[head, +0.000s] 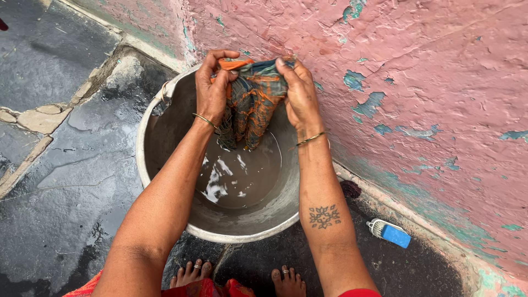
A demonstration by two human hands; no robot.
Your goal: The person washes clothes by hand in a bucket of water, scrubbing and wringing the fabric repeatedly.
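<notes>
I grip the wet orange-and-blue cloth (pixel 250 102) with both hands, left hand (pixel 212 88) and right hand (pixel 300 91) clenched on its top, above the metal basin (pixel 165 115). Held there, its drips fall into the murky water (pixel 236 176) in the basin.

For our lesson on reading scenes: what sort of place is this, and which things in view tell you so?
Probably an outdoor washing corner of a home yard: wet dark stone paving, a peeling pink wall, and a metal basin of murky water over which both hands hold a patterned cloth.
</notes>
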